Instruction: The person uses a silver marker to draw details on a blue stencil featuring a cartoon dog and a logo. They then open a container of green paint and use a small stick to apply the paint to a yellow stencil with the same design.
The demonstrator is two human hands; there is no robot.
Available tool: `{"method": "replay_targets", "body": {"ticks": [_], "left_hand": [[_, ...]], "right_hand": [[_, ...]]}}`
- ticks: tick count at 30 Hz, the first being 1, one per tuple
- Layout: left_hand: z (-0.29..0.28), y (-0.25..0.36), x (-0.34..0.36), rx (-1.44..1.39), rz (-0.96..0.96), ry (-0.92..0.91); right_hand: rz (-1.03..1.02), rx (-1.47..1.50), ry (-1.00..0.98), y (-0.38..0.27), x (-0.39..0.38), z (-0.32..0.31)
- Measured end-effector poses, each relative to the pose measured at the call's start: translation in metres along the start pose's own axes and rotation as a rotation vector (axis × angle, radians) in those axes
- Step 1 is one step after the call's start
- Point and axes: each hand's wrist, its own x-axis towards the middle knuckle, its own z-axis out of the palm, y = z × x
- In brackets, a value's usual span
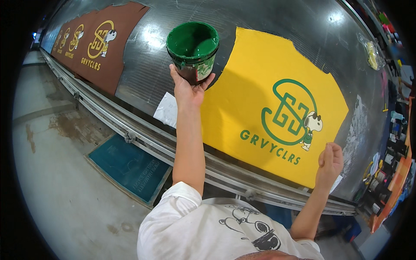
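My left hand (190, 90) holds up an uncovered tub of green ink (197, 73), its fingers wrapped round the lower part. Wet green ink coats the inner wall and the rim. Below and to the right lies a yellow fabric panel (247, 65), flat on the long dark table (147, 73). It bears a green line emblem, an arc of lettering and a small cartoon dog. Beside the panel's near right corner, my right hand (331, 159) is curled into a loose fist. Nothing shows between its fingers.
Brown fabric panels (119, 52) with yellow prints line the table at the left. A white paper (167, 110) lies by my left forearm. Metal rails (234, 184) edge the table. A framed teal screen (125, 167) sits low at left; a plastic bag (372, 54) lies far right.
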Motion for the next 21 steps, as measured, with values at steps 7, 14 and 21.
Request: {"method": "replay_targets", "body": {"ticks": [7, 14, 21], "left_hand": [[-0.001, 0.028, -0.001, 0.203, -0.084, 0.054], [-0.016, 0.046, -0.025, 0.362, 0.102, -0.074], [-0.016, 0.002, 0.010, 1.128, 0.703, -0.304]], "right_hand": [[0.005, 0.056, -0.037, -0.013, -0.012, 0.006], [0.011, 0.134, -0.028, -0.012, -0.022, 0.013], [0.046, -0.070, 0.073, -0.029, -0.041, -0.012]]}}
